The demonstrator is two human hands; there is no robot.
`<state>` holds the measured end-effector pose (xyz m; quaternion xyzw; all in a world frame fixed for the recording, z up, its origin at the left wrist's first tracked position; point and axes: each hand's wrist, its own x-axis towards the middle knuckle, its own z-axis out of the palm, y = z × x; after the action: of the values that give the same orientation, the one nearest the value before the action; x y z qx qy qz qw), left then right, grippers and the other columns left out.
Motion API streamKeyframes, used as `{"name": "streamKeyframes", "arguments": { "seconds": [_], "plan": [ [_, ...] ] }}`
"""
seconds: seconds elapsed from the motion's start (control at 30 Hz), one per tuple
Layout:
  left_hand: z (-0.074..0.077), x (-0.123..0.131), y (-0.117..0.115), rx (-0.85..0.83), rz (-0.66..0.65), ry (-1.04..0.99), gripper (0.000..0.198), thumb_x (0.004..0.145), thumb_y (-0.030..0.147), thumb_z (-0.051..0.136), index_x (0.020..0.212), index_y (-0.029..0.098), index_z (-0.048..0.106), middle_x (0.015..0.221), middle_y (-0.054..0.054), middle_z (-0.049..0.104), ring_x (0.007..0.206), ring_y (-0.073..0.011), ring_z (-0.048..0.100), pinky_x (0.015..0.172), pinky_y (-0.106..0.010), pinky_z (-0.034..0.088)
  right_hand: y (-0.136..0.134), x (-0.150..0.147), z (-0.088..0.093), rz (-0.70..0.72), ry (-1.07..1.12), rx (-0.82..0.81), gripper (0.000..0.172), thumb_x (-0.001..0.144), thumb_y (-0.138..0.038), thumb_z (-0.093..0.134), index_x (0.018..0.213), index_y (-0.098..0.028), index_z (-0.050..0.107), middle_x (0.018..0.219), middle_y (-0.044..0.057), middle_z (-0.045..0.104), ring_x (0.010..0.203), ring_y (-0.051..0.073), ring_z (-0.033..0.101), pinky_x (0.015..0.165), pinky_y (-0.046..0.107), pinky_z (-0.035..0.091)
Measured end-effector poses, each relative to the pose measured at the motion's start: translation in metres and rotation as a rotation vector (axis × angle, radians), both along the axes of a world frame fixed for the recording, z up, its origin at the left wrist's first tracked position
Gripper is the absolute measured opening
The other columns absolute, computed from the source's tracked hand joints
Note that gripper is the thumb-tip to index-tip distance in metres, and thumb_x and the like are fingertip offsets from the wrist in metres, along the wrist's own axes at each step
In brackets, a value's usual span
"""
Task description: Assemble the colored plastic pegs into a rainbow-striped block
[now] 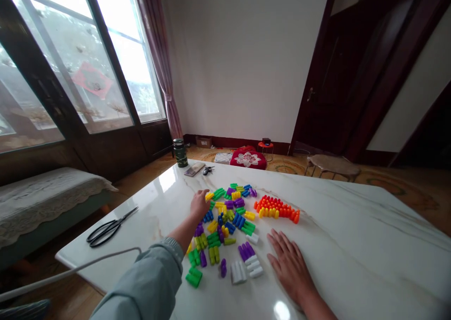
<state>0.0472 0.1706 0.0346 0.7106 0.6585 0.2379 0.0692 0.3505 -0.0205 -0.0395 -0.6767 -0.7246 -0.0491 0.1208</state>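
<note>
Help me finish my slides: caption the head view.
The left hand at a yellow piece beside scattered colorful pieces, the right hand palm-down on the white marbled table.

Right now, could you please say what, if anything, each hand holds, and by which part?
The left hand is at the left end of a yellow piece, but whether it grips is unclear; the right hand holds nothing.

Lower centre: plastic pieces (238, 221), dozens, overlapping, exact tally unclear. Left hand (199, 205), one; right hand (291, 267), one. Lower left: scissors (113, 225), one pair. Mid-frame: flask (180, 153), one; phone (194, 169), one.
</note>
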Motion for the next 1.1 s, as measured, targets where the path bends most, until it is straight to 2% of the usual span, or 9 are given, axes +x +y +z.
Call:
{"name": "streamKeyframes", "arguments": {
  "seconds": [0.1,0.27,0.43,0.6,0.67,0.8,0.9,1.0,1.1],
  "plan": [
    [-0.011,0.001,0.022,-0.06,-0.041,0.058,0.057,0.073,0.012,0.058,0.129,0.022,0.054,0.126,-0.01,0.057,0.115,-0.0238,0.053,0.097,-0.031,0.04,0.0,0.0,0.002,0.001,0.004,0.005,0.052,0.092,-0.042,0.032,0.142,-0.03,0.035,0.151,-0.003,0.03,0.138,0.022,0.027,0.111,0.046,0.024],
    [-0.02,0.006,0.041,-0.125,-0.051,0.11,0.043,0.079,0.015,0.05,0.119,0.023,0.062,0.11,-0.009,0.065,0.104,-0.0216,0.059,0.09,-0.029,0.043,-0.001,-0.001,0.002,0.005,0.01,0.005,0.052,0.092,-0.042,0.032,0.143,-0.03,0.035,0.151,-0.002,0.03,0.139,0.022,0.026,0.111,0.046,0.025],
    [-0.02,0.012,0.034,-0.096,-0.023,0.153,0.037,0.084,0.018,0.047,0.117,0.023,0.061,0.11,-0.009,0.063,0.104,-0.0219,0.059,0.089,-0.029,0.043,-0.002,-0.002,0.004,0.002,0.017,-0.001,0.052,0.092,-0.041,0.033,0.143,-0.03,0.035,0.151,-0.002,0.029,0.139,0.022,0.025,0.111,0.046,0.024],
    [-0.018,0.012,0.025,-0.038,-0.013,0.143,0.04,0.089,0.012,0.034,0.121,0.018,0.056,0.112,-0.011,0.06,0.103,-0.0195,0.06,0.09,-0.028,0.042,-0.004,-0.004,0.006,-0.013,0.015,-0.013,0.052,0.092,-0.04,0.033,0.143,-0.03,0.034,0.152,-0.003,0.027,0.14,0.021,0.023,0.113,0.045,0.022],
    [-0.017,0.01,0.025,-0.037,-0.018,0.133,0.038,0.089,0.013,0.035,0.119,0.016,0.058,0.11,-0.012,0.061,0.102,-0.0201,0.06,0.089,-0.028,0.042,-0.004,-0.004,0.008,-0.018,0.018,-0.033,0.052,0.092,-0.041,0.033,0.143,-0.031,0.034,0.152,-0.003,0.027,0.14,0.02,0.023,0.113,0.045,0.021],
    [-0.013,0.006,0.026,-0.066,-0.077,0.114,0.03,0.084,0.021,0.052,0.111,0.021,0.064,0.107,-0.009,0.065,0.102,-0.0234,0.061,0.089,-0.032,0.043,-0.004,-0.005,0.011,-0.017,0.031,-0.051,0.051,0.092,-0.04,0.033,0.142,-0.03,0.036,0.152,-0.002,0.028,0.14,0.021,0.023,0.113,0.045,0.021],
    [-0.005,0.008,0.024,-0.051,-0.098,0.066,0.031,0.084,0.02,0.051,0.111,0.021,0.065,0.11,-0.008,0.065,0.103,-0.0221,0.06,0.09,-0.031,0.043,-0.004,-0.005,0.013,-0.007,0.046,-0.057,0.051,0.092,-0.04,0.034,0.142,-0.03,0.036,0.152,-0.001,0.027,0.14,0.021,0.024,0.112,0.045,0.021],
    [0.007,0.022,0.021,-0.032,-0.156,-0.009,0.035,0.088,0.021,0.043,0.117,0.017,0.061,0.111,-0.01,0.066,0.099,-0.0202,0.06,0.088,-0.031,0.044,-0.005,-0.005,0.015,-0.003,0.062,-0.061,0.051,0.092,-0.04,0.034,0.142,-0.03,0.036,0.152,-0.001,0.028,0.14,0.021,0.023,0.113,0.046,0.02],
    [0.018,0.05,0.013,-0.069,-0.34,-0.07,0.036,0.088,0.025,0.044,0.117,0.014,0.062,0.094,-0.007,0.069,0.083,-0.0166,0.062,0.077,-0.026,0.047,-0.005,-0.006,0.016,-0.011,0.077,-0.073,0.052,0.092,-0.039,0.034,0.142,-0.03,0.036,0.152,0.0,0.028,0.14,0.022,0.022,0.113,0.047,0.019]
  ]
}}
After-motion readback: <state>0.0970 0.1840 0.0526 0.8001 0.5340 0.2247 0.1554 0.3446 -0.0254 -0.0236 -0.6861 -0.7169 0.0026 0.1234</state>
